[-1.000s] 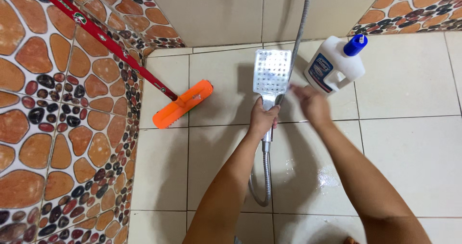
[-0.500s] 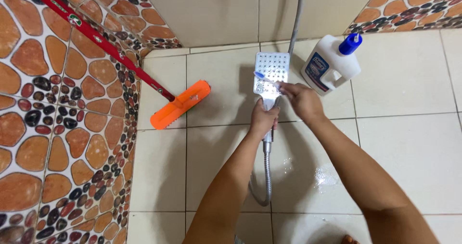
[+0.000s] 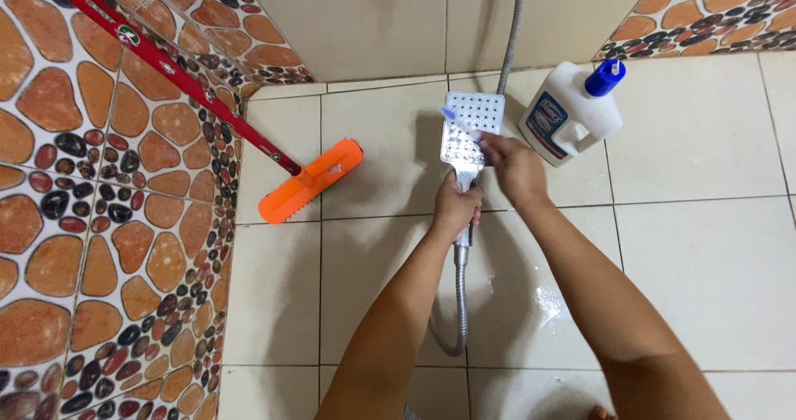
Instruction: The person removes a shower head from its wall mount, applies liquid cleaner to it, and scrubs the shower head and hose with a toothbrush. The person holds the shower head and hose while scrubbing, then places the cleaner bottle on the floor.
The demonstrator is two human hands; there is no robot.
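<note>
Since half a second ago, the right hand (image 3: 516, 165) has slid its toothbrush (image 3: 458, 121) up the shower head (image 3: 468, 127) toward the top left corner.

Left hand (image 3: 455, 206) fingers are wrapped shut around the shower head's handle, holding the square plate face up over the floor (image 3: 705, 246). Right fingers pinch the toothbrush, its blue tip lying on the plate. A metal hose (image 3: 458, 304) loops below the handle. Just right of the head stands a white bottle (image 3: 570, 113) with a blue cap; an orange brush (image 3: 311, 180) on a red pole lies well left, by the pebble wall (image 3: 108, 204).
</note>
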